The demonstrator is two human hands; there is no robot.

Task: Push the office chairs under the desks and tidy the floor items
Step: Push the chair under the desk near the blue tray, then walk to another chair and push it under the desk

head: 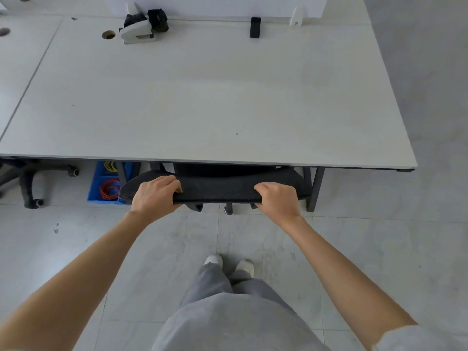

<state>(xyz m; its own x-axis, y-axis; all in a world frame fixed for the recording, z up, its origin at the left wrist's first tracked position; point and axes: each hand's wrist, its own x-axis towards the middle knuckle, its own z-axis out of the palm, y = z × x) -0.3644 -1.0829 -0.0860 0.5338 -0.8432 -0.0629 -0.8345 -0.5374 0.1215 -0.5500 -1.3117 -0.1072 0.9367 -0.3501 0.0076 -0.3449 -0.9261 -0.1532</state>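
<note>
We clamp our left hand [155, 193] and right hand [278, 198] on the office chair's backrest top [217, 190], fingers curled over it, beneath the desk [202, 97] edge.

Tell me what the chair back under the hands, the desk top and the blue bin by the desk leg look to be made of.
Chair back: black mesh or woven fabric, matte; a fine dotted weave shows along its edge.
Desk top: probably laminate board, smooth pale grey with a soft sheen and a thin, crisp edge.
Blue bin: likely moulded plastic, uniform bright blue with thin rigid walls.
</note>
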